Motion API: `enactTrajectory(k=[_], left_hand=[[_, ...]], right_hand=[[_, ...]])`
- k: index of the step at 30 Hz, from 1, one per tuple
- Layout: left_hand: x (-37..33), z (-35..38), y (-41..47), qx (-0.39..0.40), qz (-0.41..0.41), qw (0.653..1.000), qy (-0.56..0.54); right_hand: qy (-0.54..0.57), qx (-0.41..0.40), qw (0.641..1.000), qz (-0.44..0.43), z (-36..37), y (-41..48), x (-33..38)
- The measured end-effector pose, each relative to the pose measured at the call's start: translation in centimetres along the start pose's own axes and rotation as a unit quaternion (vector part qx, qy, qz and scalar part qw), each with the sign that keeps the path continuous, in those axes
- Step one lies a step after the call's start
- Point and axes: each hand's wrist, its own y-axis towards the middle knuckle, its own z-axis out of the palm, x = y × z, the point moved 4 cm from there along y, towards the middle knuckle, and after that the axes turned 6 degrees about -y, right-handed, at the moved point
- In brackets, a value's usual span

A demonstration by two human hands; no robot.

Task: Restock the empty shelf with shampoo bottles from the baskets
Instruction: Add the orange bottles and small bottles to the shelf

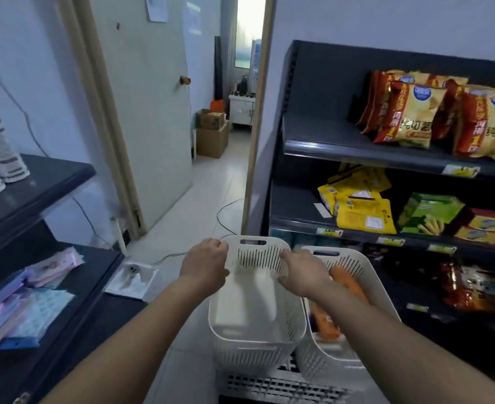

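Two white slotted baskets stand side by side low in front of me. My left hand (205,263) grips the left rim of the nearer basket (255,354), and my right hand (301,272) grips its right rim. Inside it lie blurred white shapes that look like bottles (240,301). The second basket (328,365), to the right, holds orange bottles (348,282). On the upper board of the dark shelf (50,176) at my left stand white shampoo bottles (1,150); the rest of that board is bare.
The lower left shelf holds pastel packets (30,293). A dark rack (357,147) on the right carries chip bags, yellow pouches and boxes. Ahead are an open door (152,112), a tiled floor with cables, and cardboard boxes (211,135). A white crate (284,386) sits under the baskets.
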Motion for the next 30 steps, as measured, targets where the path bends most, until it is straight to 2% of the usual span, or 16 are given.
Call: enactTrajectory(k=[8,13,17,21,25,30], left_hand=[[-11.8,5.0,3.8,0.045,0.064,0.997,-0.028],[-16.6,7.9,5.5,0.098,0.096,0.989,-0.055],[-19.3,10.1,7.4,0.124,0.124,0.984,-0.009],[-21.2,13.6,10.3,0.18,0.135,0.974,0.013],[-22.7,17.2,13.3,0.209,0.159,0.965,0.001],[-23.6,21.6,16.3,0.257,0.149,0.955,-0.017]], right_hand=[[0.022,0.022,0.997,0.073,2.7,-2.7,-12.5],[0.07,0.047,0.99,0.111,4.8,-3.6,-17.0],[0.114,0.048,0.98,0.155,7.0,-3.3,-19.6],[0.111,0.083,0.976,0.166,8.8,-2.1,-21.6],[0.088,0.109,0.975,0.17,10.2,-0.4,-23.0],[0.095,0.151,0.967,0.183,12.5,1.8,-24.7]])
